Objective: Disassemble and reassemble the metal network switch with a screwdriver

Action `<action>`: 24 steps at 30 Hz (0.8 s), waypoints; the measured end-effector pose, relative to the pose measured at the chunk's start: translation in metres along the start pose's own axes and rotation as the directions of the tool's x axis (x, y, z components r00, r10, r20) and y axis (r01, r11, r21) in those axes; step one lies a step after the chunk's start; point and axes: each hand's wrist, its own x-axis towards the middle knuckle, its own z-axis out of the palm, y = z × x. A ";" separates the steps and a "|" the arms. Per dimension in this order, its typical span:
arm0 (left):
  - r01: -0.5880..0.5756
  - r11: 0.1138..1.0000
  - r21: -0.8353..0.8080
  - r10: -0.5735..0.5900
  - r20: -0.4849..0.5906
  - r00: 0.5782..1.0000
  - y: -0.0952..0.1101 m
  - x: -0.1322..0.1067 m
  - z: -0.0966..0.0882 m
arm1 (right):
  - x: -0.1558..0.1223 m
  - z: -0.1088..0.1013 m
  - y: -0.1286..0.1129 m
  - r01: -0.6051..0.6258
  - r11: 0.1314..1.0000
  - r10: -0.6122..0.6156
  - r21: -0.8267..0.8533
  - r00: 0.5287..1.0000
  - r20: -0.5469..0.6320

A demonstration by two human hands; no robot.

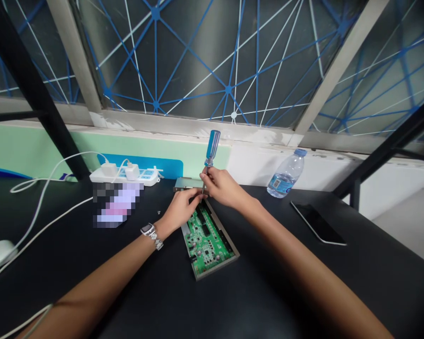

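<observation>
A screwdriver with a blue and clear handle stands nearly upright, tip down, over the far end of an open metal case. My right hand is closed round its shaft just below the handle. Inside the case lies a green circuit board. My left hand, with a watch on its wrist, reaches over the case's left edge. Its thumb and fingers are pinched together beside the screwdriver's tip; what they hold there is hidden. Small screws lie on the table left of this hand.
Behind the hands sits a flat grey metal piece. A white power strip with plugs and cables is at the back left, near a blurred-out object. To the right are a water bottle and a phone on the black table.
</observation>
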 end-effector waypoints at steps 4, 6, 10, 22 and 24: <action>0.017 1.000 -0.010 -0.017 -0.001 1.000 -0.002 0.000 0.000 | 0.000 0.002 0.003 -0.003 1.000 0.003 -0.020 1.000 0.006; 0.022 1.000 0.004 -0.022 -0.006 1.000 -0.002 0.000 0.001 | 0.001 0.002 0.004 0.003 1.000 -0.002 -0.018 1.000 0.008; 0.053 0.997 0.061 -0.051 -0.029 0.998 -0.003 -0.001 0.002 | 0.001 0.001 0.006 0.016 1.000 -0.016 -0.005 1.000 0.016; 0.097 0.993 0.064 -0.095 -0.036 0.995 -0.010 -0.002 0.005 | 0.001 0.001 0.010 0.009 0.999 -0.009 -0.049 1.000 0.013; 0.102 0.993 0.063 -0.100 -0.036 0.994 -0.011 -0.002 0.005 | 0.001 0.002 0.011 0.004 0.999 -0.003 -0.046 1.000 0.019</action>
